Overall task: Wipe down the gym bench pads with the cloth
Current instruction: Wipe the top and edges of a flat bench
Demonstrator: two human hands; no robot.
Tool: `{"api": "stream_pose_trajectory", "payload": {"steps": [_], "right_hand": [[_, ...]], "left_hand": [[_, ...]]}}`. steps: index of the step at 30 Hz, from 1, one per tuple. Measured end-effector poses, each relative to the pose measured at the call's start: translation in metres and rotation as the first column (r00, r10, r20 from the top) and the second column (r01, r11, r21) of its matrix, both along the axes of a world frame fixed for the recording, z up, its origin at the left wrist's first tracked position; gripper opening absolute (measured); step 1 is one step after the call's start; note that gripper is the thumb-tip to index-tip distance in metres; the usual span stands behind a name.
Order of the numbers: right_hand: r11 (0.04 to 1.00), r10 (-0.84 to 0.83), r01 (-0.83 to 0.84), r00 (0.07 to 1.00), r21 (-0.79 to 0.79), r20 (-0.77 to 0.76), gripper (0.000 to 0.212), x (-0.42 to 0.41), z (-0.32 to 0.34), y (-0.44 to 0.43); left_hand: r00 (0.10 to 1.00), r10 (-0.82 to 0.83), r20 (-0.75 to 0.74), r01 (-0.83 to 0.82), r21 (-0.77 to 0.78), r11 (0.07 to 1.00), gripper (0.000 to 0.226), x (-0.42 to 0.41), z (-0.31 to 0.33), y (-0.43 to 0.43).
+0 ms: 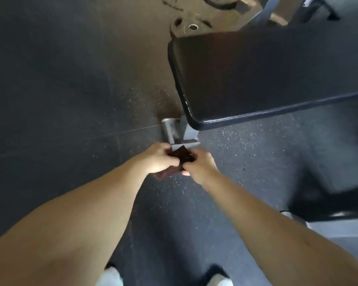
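Left hand [160, 156] and right hand [198, 165] both grip the dark cloth [181, 156]. They are held above the floor [50, 79], near the pad [267, 79] corner.

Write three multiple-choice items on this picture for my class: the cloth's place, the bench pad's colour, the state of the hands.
1. Where is the cloth relative to the bench pad?
A) spread on it
B) between both hands, off the pad
C) draped over its far end

2. What colour is the pad?
A) black
B) red
C) white

3. What are the hands doing?
A) both hang idle
B) both grip the cloth
C) one presses the pad

Key:
1 B, the left hand and right hand hold it short of the pad.
2 A, its cover is black.
3 B, both hands are closed round the cloth.
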State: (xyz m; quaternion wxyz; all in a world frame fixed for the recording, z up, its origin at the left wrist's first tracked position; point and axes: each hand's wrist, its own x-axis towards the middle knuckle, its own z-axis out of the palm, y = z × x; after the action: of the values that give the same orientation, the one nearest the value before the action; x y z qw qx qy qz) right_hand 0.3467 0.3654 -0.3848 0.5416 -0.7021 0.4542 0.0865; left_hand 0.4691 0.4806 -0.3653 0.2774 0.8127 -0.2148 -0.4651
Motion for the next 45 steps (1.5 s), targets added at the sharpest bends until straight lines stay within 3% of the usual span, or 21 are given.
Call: {"api": "stream_pose_trajectory", "payload": {"steps": [5, 7, 11, 13, 16, 20, 23, 24, 26, 30, 34, 37, 41, 45], "right_hand": [[0.999, -0.046, 0.043, 0.986, -0.024, -0.160, 0.029, -0.002, 0.137, 0.028], [0.999, -0.053, 0.051, 0.983, -0.017, -0.175, 0.034, -0.002, 0.208, 0.045], [0.985, -0.108, 0.135, 0.968, 0.107, -0.228, 0.060, 0.003, 0.338, 0.076], [0.961, -0.114, 0.170, 0.963, 0.218, -0.246, 0.048, 0.005, 0.394, 0.093], [0.919, -0.134, 0.204, 0.966, 0.338, -0.219, 0.029, 0.009, 0.475, 0.122], [0.934, -0.169, 0.193, 0.980, 0.302, -0.104, 0.033, 0.030, 0.548, 0.148], [0.944, -0.227, 0.210, 0.973, 0.256, 0.039, 0.007, 0.052, 0.597, 0.159], [0.943, -0.245, 0.217, 0.966, 0.253, 0.084, 0.006, 0.059, 0.610, 0.160], [0.930, -0.285, 0.237, 0.947, 0.280, 0.147, 0.020, 0.070, 0.627, 0.157], [0.895, -0.327, 0.228, 0.920, 0.384, 0.215, 0.042, 0.095, 0.649, 0.142], [0.876, -0.339, 0.197, 0.901, 0.440, 0.271, 0.017, 0.118, 0.655, 0.112], [0.906, -0.301, 0.173, 0.905, 0.386, 0.302, 0.017, 0.137, 0.648, 0.080], [0.940, -0.276, 0.199, 0.921, 0.277, 0.276, 0.015, 0.173, 0.628, 0.031], [0.959, -0.256, 0.215, 0.936, 0.182, 0.241, 0.007, 0.212, 0.612, -0.015]], "left_hand": [[0.999, 0.008, -0.045, -0.007, 0.009, 1.000, 0.018, -0.013, 0.125, 0.023], [0.998, 0.017, -0.064, -0.017, 0.014, 1.000, 0.016, -0.015, 0.188, 0.039], [0.997, 0.031, -0.069, -0.028, 0.051, 0.998, 0.019, -0.008, 0.316, 0.079], [0.998, 0.019, -0.064, -0.015, 0.056, 0.998, 0.019, -0.002, 0.376, 0.099], [0.998, -0.002, -0.060, 0.004, 0.035, 0.999, 0.021, 0.009, 0.461, 0.129], [0.995, 0.005, -0.098, -0.005, 0.005, 1.000, 0.022, 0.034, 0.533, 0.158], [0.978, 0.034, -0.204, -0.050, -0.074, 0.996, 0.054, 0.058, 0.567, 0.171], [0.960, 0.060, -0.272, -0.090, -0.099, 0.991, 0.060, 0.064, 0.575, 0.172], [0.935, 0.090, -0.342, -0.146, -0.143, 0.979, 0.045, 0.073, 0.594, 0.169], [0.929, 0.177, -0.324, -0.243, -0.176, 0.954, 0.038, 0.098, 0.612, 0.154], [0.944, 0.150, -0.294, -0.206, -0.167, 0.964, 0.008, 0.136, 0.615, 0.128], [0.956, 0.078, -0.281, -0.128, -0.161, 0.979, 0.055, 0.173, 0.614, 0.099], [0.991, -0.067, -0.117, 0.057, -0.082, 0.995, 0.024, 0.227, 0.617, 0.057], [0.963, -0.264, 0.053, 0.257, 0.107, 0.960, 0.057, 0.287, 0.627, 0.003]]}}
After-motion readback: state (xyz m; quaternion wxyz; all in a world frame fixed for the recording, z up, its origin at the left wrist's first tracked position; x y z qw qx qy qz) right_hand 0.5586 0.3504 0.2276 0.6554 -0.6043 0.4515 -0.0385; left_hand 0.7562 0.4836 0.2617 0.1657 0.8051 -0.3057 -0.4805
